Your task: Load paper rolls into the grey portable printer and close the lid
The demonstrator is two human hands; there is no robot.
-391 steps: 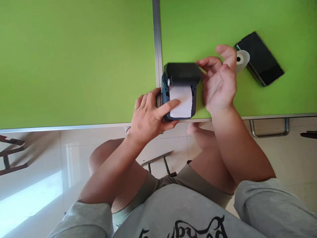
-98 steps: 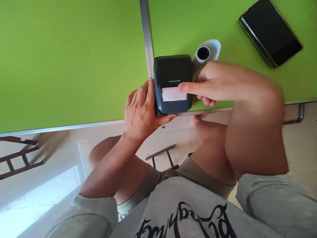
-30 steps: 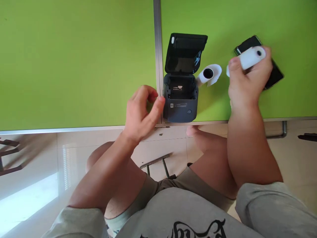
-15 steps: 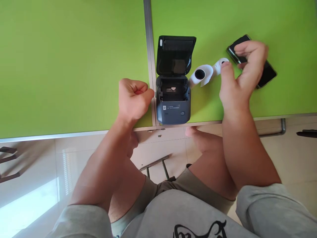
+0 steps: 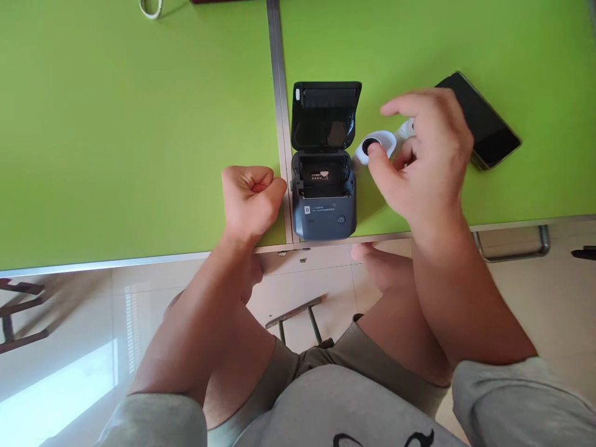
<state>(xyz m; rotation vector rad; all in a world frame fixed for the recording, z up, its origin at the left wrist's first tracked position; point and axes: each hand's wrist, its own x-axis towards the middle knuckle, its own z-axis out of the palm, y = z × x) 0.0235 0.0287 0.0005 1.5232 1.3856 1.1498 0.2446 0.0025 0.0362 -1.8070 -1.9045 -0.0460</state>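
A dark blue-grey label printer stands at the table's near edge with its black lid raised and its inner bay exposed. My left hand rests as a closed fist just left of the printer; nothing shows in it. Right of the printer sits a white paper roll with a dark core. Over that roll hovers my right hand, thumb and fingers spread apart, the thumb tip overlapping the core. Behind the hand, a second, smaller white roll is partly hidden.
A black smartphone lies on the green table to the right, partly behind my right hand. A metal strip divides the tabletop. At the top left are a white loop and a dark red edge.
My right hand has moved left from over the smartphone and small roll to the larger paper roll. The view has shifted slightly; my left fist stays beside the printer.
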